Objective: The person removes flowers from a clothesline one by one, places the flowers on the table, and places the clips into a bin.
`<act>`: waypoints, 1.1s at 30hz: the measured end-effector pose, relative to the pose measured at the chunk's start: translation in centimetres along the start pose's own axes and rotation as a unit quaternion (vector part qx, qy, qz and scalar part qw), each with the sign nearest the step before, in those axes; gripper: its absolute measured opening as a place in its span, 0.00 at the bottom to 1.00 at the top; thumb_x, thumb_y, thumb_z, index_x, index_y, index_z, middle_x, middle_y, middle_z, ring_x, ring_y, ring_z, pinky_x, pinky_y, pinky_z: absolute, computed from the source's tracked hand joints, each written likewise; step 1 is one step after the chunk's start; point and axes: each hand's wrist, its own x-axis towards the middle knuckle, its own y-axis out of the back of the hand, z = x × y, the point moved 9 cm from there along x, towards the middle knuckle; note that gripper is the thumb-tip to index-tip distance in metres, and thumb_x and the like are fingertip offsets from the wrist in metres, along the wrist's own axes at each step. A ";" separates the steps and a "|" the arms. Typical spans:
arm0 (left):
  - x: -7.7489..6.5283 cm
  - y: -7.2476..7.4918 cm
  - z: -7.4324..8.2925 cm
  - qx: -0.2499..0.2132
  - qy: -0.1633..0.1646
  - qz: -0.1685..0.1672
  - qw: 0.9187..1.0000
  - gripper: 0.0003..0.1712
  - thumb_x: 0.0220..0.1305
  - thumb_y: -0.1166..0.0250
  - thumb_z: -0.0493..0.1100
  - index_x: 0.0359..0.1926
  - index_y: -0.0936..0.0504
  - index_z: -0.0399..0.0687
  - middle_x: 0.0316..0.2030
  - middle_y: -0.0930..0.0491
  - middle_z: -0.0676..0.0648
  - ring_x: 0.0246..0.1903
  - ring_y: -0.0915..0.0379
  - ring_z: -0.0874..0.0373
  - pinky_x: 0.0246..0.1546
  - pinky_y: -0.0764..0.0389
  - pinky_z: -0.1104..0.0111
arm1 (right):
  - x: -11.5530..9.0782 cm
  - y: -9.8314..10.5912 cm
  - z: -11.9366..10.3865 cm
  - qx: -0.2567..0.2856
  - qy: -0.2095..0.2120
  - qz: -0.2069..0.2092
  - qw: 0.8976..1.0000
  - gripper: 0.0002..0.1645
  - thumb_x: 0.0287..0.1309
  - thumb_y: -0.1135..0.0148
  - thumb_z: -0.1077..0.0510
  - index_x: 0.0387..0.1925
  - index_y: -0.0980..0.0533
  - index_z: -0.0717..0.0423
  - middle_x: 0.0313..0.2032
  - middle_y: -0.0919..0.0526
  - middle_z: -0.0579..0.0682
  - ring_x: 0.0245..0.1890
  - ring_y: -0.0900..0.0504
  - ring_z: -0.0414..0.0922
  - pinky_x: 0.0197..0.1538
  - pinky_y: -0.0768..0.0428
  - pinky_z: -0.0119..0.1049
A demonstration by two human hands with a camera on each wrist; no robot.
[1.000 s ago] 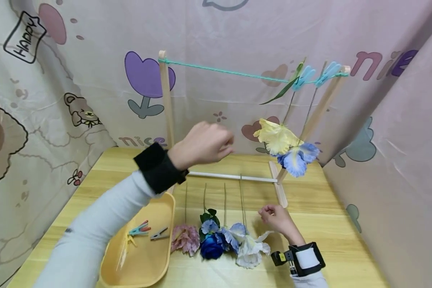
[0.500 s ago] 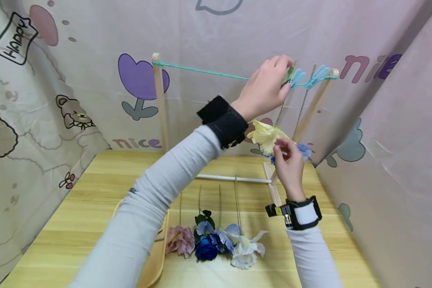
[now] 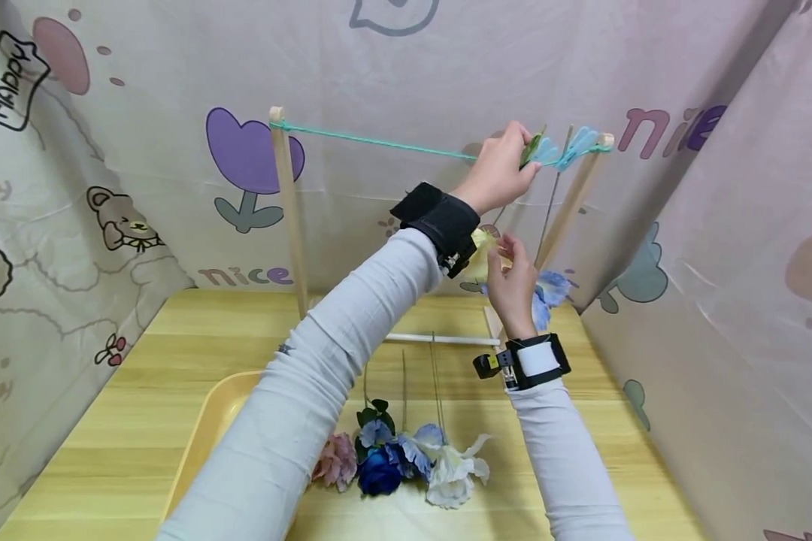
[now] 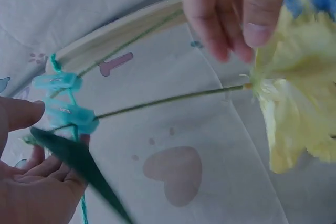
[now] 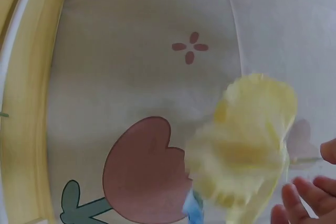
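Up at the green line (image 3: 379, 140), my left hand (image 3: 494, 176) surrounds the top of a stem with a dark green leaf (image 4: 73, 156). Its thumb and fingers stand apart around the stem end, beside the light-blue clothespin (image 4: 71, 115) that fastens this stem to the line. From the stem hangs a yellow artificial flower (image 4: 296, 98), head down. Close to that bloom is my right hand (image 3: 513, 289), fingers loosely bent, with no hold on the stem visible. A second blue clothespin (image 3: 578, 148) holds a blue flower (image 3: 551, 294) nearer the right post.
Pink (image 3: 337, 462), dark-blue (image 3: 379, 472) and white (image 3: 452, 477) flowers lie on the wooden table (image 3: 128, 383), stems pointing away. A yellow tray (image 3: 206, 409) is partly behind my left sleeve. Wooden posts (image 3: 286, 218) carry the line; a white rod (image 3: 446, 340) joins their feet.
My left hand has risen rightward from in front of the rack to the clothespin and leaf. My right hand has lifted from the table to beside the yellow flower, which has shifted left.
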 end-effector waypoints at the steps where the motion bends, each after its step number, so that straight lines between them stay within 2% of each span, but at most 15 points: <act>1: 0.0 0.0 0.0 -0.001 -0.003 0.002 1.000 0.19 0.68 0.46 0.44 0.55 0.37 0.40 0.49 0.25 0.46 0.48 0.28 0.59 0.44 0.32 0.76 | 0.1 -0.1 -0.1 0.003 0.002 0.008 1.000 0.25 0.64 0.49 0.60 0.61 0.35 0.64 0.57 0.26 0.61 0.53 0.24 0.55 0.49 0.25 0.48; 5: -0.1 0.2 0.0 -0.007 -0.009 0.003 1.000 0.18 0.67 0.45 0.43 0.52 0.35 0.40 0.47 0.25 0.45 0.48 0.28 0.58 0.44 0.31 0.76 | 0.6 -0.1 -0.5 0.001 0.016 0.033 0.999 0.24 0.64 0.49 0.60 0.60 0.34 0.63 0.54 0.24 0.60 0.48 0.23 0.55 0.44 0.26 0.45; 10: -0.1 0.3 0.5 -0.007 -0.006 -0.008 1.000 0.19 0.66 0.44 0.46 0.54 0.33 0.43 0.51 0.25 0.47 0.51 0.29 0.58 0.46 0.31 0.77 | 1.2 0.1 -1.4 -0.004 0.044 0.048 0.998 0.16 0.63 0.47 0.61 0.49 0.26 0.66 0.45 0.21 0.62 0.43 0.22 0.56 0.38 0.31 0.36; 14: -0.2 0.3 0.9 -0.002 -0.002 -0.018 1.000 0.17 0.65 0.42 0.49 0.51 0.28 0.46 0.48 0.23 0.50 0.44 0.29 0.60 0.40 0.32 0.77 | 1.3 0.6 -2.0 -0.006 0.070 0.071 0.995 0.11 0.63 0.46 0.62 0.38 0.23 0.68 0.37 0.19 0.63 0.37 0.20 0.56 0.33 0.34 0.29; 17: -0.1 0.2 1.0 0.003 0.011 -0.022 1.000 0.15 0.64 0.41 0.51 0.46 0.25 0.48 0.41 0.23 0.52 0.36 0.31 0.61 0.34 0.34 0.76 | 1.1 0.9 -2.0 -0.016 0.076 0.083 0.994 0.10 0.62 0.44 0.62 0.33 0.22 0.66 0.33 0.18 0.62 0.35 0.19 0.55 0.30 0.34 0.26; 20: -0.1 0.1 1.0 0.029 0.026 -0.023 0.999 0.13 0.64 0.41 0.54 0.37 0.26 0.50 0.32 0.29 0.54 0.31 0.35 0.62 0.31 0.37 0.76 | 0.9 0.9 -1.9 -0.030 0.079 0.084 0.993 0.10 0.62 0.44 0.61 0.32 0.21 0.66 0.32 0.17 0.61 0.35 0.19 0.55 0.31 0.33 0.28; 25: -0.1 0.1 1.4 0.101 0.032 -0.022 0.994 0.16 0.65 0.45 0.54 0.28 0.37 0.52 0.24 0.42 0.54 0.25 0.42 0.63 0.26 0.40 0.74 | 0.8 0.9 -2.1 -0.044 0.091 0.089 0.991 0.10 0.61 0.43 0.62 0.30 0.22 0.67 0.32 0.17 0.62 0.34 0.18 0.56 0.33 0.29 0.36; 28: -0.1 0.3 1.7 0.130 0.022 -0.020 0.991 0.16 0.65 0.46 0.52 0.26 0.39 0.53 0.22 0.44 0.54 0.23 0.46 0.63 0.24 0.44 0.73 | 0.7 0.8 -2.5 -0.052 0.104 0.091 0.989 0.08 0.59 0.44 0.65 0.29 0.23 0.68 0.31 0.17 0.62 0.33 0.17 0.56 0.33 0.27 0.39; 33: 0.0 0.4 1.9 0.149 0.009 -0.025 0.989 0.12 0.65 0.46 0.53 0.31 0.34 0.53 0.23 0.42 0.55 0.25 0.45 0.63 0.24 0.45 0.73 | 0.7 0.5 -3.0 -0.060 0.114 0.081 0.988 0.09 0.59 0.46 0.66 0.27 0.23 0.68 0.32 0.16 0.62 0.32 0.17 0.55 0.33 0.25 0.41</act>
